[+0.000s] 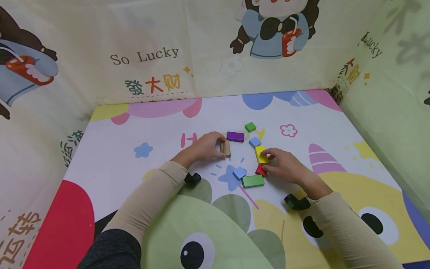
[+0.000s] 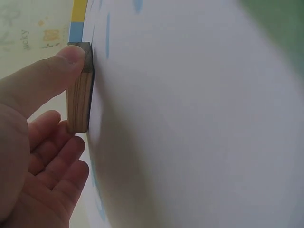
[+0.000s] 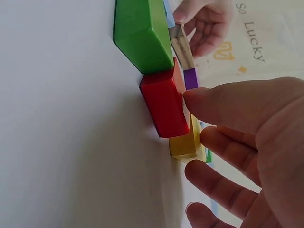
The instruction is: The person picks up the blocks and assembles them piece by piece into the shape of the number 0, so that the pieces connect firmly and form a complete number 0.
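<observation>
Left grip [image 1: 209, 145]: pinching the wooden block [image 1: 227, 148] by its ends, just beside the purple block [image 1: 235, 136].
Red block [image 1: 259, 170]: lying beside the yellow block [image 1: 259, 154].
Right grip [image 1: 285, 166]: resting loosely spread, thumb touching red.
Both grips: I'm favouring light, level pressure.

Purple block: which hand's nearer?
Left. The left hand holds the wooden block right by one end of the purple block; the right hand is farther off, at the yellow and red blocks.

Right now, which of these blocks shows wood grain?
The brown block that the left hand grips; the others are plain purple, green, blue, yellow or red.
</observation>
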{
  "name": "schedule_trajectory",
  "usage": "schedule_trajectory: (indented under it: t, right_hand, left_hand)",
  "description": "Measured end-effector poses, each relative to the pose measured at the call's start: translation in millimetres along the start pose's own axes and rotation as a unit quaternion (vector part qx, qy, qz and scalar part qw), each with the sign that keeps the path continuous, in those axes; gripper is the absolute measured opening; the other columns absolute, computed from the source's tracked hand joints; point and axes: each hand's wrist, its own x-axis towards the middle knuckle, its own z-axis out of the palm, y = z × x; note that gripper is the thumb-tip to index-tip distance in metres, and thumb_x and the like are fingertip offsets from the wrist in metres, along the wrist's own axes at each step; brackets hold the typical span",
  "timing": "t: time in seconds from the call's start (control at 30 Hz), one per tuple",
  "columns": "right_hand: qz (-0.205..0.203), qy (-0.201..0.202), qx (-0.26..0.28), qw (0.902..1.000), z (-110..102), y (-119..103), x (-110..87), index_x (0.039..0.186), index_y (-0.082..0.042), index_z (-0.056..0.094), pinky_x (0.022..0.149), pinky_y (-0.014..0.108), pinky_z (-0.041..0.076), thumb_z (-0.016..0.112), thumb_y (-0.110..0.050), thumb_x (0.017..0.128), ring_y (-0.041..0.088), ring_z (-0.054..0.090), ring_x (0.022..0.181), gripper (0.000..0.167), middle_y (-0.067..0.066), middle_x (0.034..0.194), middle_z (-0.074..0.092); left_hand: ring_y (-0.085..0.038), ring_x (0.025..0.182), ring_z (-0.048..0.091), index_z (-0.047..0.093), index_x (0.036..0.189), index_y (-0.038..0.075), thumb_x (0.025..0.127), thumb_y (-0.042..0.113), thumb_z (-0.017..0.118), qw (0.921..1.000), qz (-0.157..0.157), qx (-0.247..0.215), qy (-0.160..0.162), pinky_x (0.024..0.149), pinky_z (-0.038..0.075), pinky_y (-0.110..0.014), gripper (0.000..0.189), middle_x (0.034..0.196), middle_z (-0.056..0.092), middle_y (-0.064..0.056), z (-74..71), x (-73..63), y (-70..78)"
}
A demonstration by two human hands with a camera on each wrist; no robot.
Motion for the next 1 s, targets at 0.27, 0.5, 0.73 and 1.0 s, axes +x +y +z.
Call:
schedule_trajectory:
  t: [0.27, 0.5, 0.73, 1.0]
  right_hand:
    - [-0.001, 0.002, -0.002, 1.0, 0, -2, -0.7, 0.132, -0.004, 0.058, 0.094, 0.054, 0.048, 0.074, -0.018, 0.09, 0.038, 0.056, 0.113, 0.047, 0.019, 0.126, 0.061]
    - [0.002, 0.002, -0.004, 1.0, 0, -2, -0.1, 0.132, -0.004, 0.058, 0.095, 0.055, 0.047, 0.074, -0.017, 0.091, 0.038, 0.056, 0.114, 0.046, 0.018, 0.125, 0.061]
    - [0.003, 0.0, -0.001, 1.0, -1, -3, -0.1, 0.132, -0.004, 0.057, 0.095, 0.056, 0.047, 0.074, -0.019, 0.091, 0.039, 0.055, 0.114, 0.047, 0.019, 0.126, 0.06]
    - [0.002, -0.001, 0.001, 1.0, -1, -2, 0.5, 0.132, -0.004, 0.058, 0.096, 0.056, 0.046, 0.074, -0.019, 0.091, 0.038, 0.055, 0.114, 0.046, 0.019, 0.126, 0.06]
  left_hand:
    - [-0.024, 0.127, 0.048, 0.056, 0.133, 0.003, 0.083, 0.025, 0.084, 0.9998, 0.016, 0.01, -0.001, 0.11, 0.036, -0.036, 0.061, 0.136, 0.055, -0.011, 4.5, 0.4, 1.0]
    - [-0.025, 0.128, 0.049, 0.057, 0.133, 0.0, 0.083, 0.025, 0.084, 0.9991, 0.037, 0.017, -0.005, 0.11, 0.035, -0.035, 0.062, 0.135, 0.056, -0.013, 5.0, -1.3, 4.8]
    - [-0.024, 0.128, 0.048, 0.056, 0.133, 0.002, 0.084, 0.026, 0.084, 0.9993, 0.034, 0.018, -0.007, 0.11, 0.035, -0.034, 0.061, 0.136, 0.055, -0.011, 7.3, -1.7, 7.1]
    - [-0.023, 0.125, 0.049, 0.056, 0.133, 0.003, 0.083, 0.026, 0.084, 0.9996, 0.025, 0.008, -0.015, 0.109, 0.037, -0.035, 0.062, 0.135, 0.055, -0.01, 9.3, -3.1, 12.1]
